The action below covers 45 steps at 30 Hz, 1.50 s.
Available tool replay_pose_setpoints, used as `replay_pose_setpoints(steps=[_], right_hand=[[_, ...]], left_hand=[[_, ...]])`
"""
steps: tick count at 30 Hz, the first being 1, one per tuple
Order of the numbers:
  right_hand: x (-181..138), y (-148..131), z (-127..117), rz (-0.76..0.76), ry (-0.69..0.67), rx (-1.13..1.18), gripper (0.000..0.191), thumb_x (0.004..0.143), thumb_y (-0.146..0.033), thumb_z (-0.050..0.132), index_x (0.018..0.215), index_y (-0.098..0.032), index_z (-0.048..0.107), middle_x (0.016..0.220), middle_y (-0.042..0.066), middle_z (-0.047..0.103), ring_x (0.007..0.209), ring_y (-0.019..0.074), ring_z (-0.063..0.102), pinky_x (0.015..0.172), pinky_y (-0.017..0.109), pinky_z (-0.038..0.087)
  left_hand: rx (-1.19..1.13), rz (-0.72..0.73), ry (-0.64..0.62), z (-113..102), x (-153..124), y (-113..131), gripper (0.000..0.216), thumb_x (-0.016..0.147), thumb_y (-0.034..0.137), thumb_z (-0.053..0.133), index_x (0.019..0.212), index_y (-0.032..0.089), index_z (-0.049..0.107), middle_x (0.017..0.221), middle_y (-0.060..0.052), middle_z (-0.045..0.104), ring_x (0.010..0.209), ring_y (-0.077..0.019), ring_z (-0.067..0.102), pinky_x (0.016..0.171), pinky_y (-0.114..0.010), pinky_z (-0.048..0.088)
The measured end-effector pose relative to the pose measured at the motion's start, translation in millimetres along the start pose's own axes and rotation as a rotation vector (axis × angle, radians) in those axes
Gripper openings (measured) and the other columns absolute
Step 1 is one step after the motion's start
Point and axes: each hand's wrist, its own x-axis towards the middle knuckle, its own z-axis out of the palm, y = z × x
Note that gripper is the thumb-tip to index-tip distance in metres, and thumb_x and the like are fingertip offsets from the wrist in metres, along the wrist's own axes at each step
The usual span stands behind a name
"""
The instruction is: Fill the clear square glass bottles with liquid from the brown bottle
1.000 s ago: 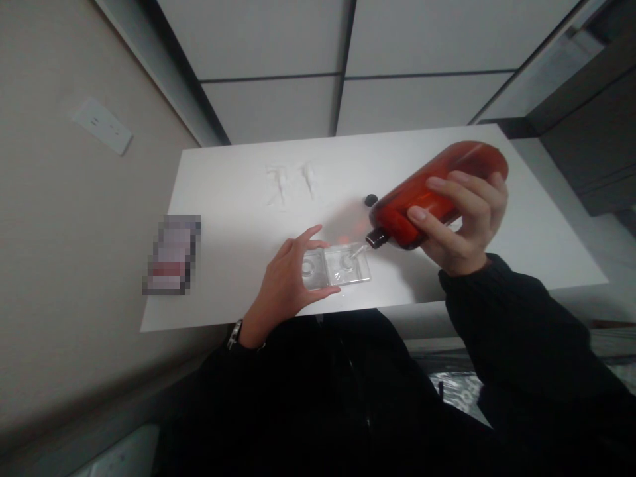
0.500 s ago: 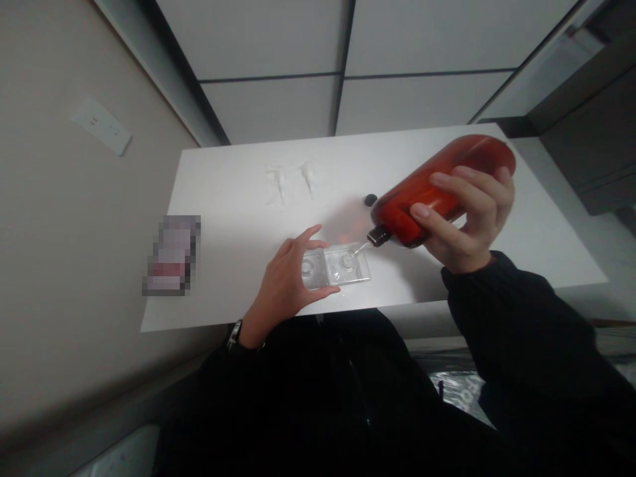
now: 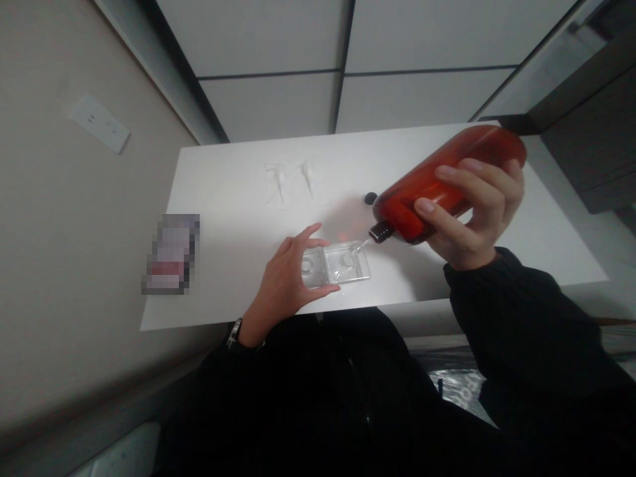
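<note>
My right hand (image 3: 467, 215) is wrapped round a large amber bottle (image 3: 422, 189), tipped mouth-down to the left. A thin clear stream runs from its dark neck into the right cell of a clear plastic two-cell case (image 3: 342, 265) lying on the white table (image 3: 238, 218). My left hand (image 3: 285, 285) grips the left end of that case, thumb on the near edge and fingers along the far edge. Each cell shows a round well.
A small black cap (image 3: 370, 197) lies on the table just behind the bottle's neck. Two white plastic pieces (image 3: 291, 180) lie further back. A blurred-out flat object (image 3: 171, 253) sits at the table's left edge by the wall. A wall socket (image 3: 99, 123) is at left.
The bottle's base has risen and moved right, steepening the tilt, and the neck has lifted slightly above the case. The left hand and the case have stayed put.
</note>
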Motion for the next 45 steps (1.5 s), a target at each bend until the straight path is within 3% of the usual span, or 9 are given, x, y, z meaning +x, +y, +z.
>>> replay_pose_setpoints(steps=[7, 13, 19, 26, 30, 32, 39, 42, 45], right_hand=[[5.1, 1.3, -0.5, -0.108, 0.113, 0.050, 0.014, 0.094, -0.022, 0.077, 0.104, -0.032, 0.075, 0.117, 0.001, 0.078, 0.123, 0.0297, 0.068, 0.118, 0.066, 0.043], [7.9, -3.1, 0.2, -0.202, 0.246, -0.058, 0.027, 0.095, -0.027, 0.078, 0.116, -0.042, 0.074, 0.129, -0.008, 0.075, 0.123, 0.0247, 0.070, 0.120, 0.059, 0.047], [-10.4, 1.5, 6.6, 0.030, -0.012, 0.078, 0.026, 0.100, -0.038, 0.072, 0.124, -0.046, 0.072, 0.120, -0.005, 0.078, 0.128, 0.0294, 0.069, 0.126, 0.062, 0.041], [-17.3, -0.5, 8.3, 0.031, -0.070, 0.079, 0.044, 0.098, -0.033, 0.073, 0.138, -0.051, 0.065, 0.123, -0.004, 0.077, 0.126, 0.0307, 0.070, 0.126, 0.063, 0.043], [-7.4, -8.6, 5.6, -0.199, 0.146, 0.001, 0.064, 0.092, -0.019, 0.078, 0.141, -0.056, 0.061, 0.132, -0.007, 0.074, 0.121, 0.0270, 0.072, 0.120, 0.057, 0.052], [-5.3, -11.6, 5.0, -0.250, 0.192, -0.032, 0.067, 0.091, -0.014, 0.078, 0.140, -0.056, 0.061, 0.134, -0.008, 0.074, 0.120, 0.0258, 0.072, 0.116, 0.055, 0.054], [-14.9, -11.3, 7.4, -0.068, 0.029, 0.226, 0.048, 0.094, -0.016, 0.076, 0.124, -0.053, 0.072, 0.123, -0.007, 0.078, 0.121, 0.0299, 0.072, 0.117, 0.064, 0.050], [-16.6, -12.3, 8.8, 0.069, -0.109, 0.220, 0.033, 0.096, -0.026, 0.075, 0.122, -0.046, 0.075, 0.118, -0.001, 0.079, 0.121, 0.0318, 0.072, 0.115, 0.064, 0.052], [-15.9, -17.4, 9.6, 0.097, -0.170, 0.156, 0.029, 0.097, -0.032, 0.073, 0.122, -0.046, 0.074, 0.117, -0.001, 0.079, 0.123, 0.0308, 0.071, 0.116, 0.062, 0.052]], left_hand=[[0.006, -0.007, -0.010, 0.1, 0.0, -0.1, 0.108, 0.068, 0.030, 0.101, 0.154, 0.027, 0.036, 0.137, -0.011, 0.071, 0.126, -0.0338, 0.067, 0.103, -0.049, 0.059], [0.019, 0.013, -0.001, -0.4, 1.1, 0.7, 0.108, 0.068, 0.032, 0.102, 0.154, 0.025, 0.037, 0.138, -0.012, 0.071, 0.125, -0.0334, 0.067, 0.105, -0.050, 0.058], [0.019, 0.017, -0.002, -0.6, 2.0, 2.4, 0.107, 0.068, 0.032, 0.102, 0.153, 0.025, 0.038, 0.138, -0.012, 0.071, 0.125, -0.0330, 0.068, 0.104, -0.049, 0.058], [0.010, 0.009, 0.002, 0.5, 2.7, 2.1, 0.112, 0.068, 0.033, 0.102, 0.157, 0.026, 0.033, 0.137, -0.011, 0.072, 0.125, -0.0328, 0.068, 0.102, -0.048, 0.058], [0.008, 0.000, 0.000, 0.5, 3.6, 3.6, 0.110, 0.069, 0.033, 0.101, 0.156, 0.026, 0.034, 0.137, -0.011, 0.072, 0.125, -0.0330, 0.067, 0.103, -0.048, 0.058], [0.004, 0.000, 0.002, 0.6, 3.9, 3.9, 0.111, 0.069, 0.033, 0.102, 0.156, 0.026, 0.034, 0.137, -0.011, 0.072, 0.126, -0.0331, 0.067, 0.103, -0.048, 0.058], [0.004, -0.007, 0.010, 1.2, 4.0, 4.5, 0.113, 0.069, 0.033, 0.101, 0.158, 0.026, 0.032, 0.135, -0.010, 0.073, 0.126, -0.0327, 0.067, 0.104, -0.049, 0.058], [0.000, -0.011, 0.003, 1.5, 4.2, 4.3, 0.113, 0.069, 0.034, 0.101, 0.158, 0.026, 0.032, 0.136, -0.010, 0.073, 0.126, -0.0330, 0.067, 0.104, -0.049, 0.058], [-0.008, -0.010, 0.008, 1.5, 4.0, 3.5, 0.113, 0.068, 0.034, 0.101, 0.158, 0.026, 0.033, 0.136, -0.010, 0.073, 0.127, -0.0330, 0.066, 0.104, -0.049, 0.058]])
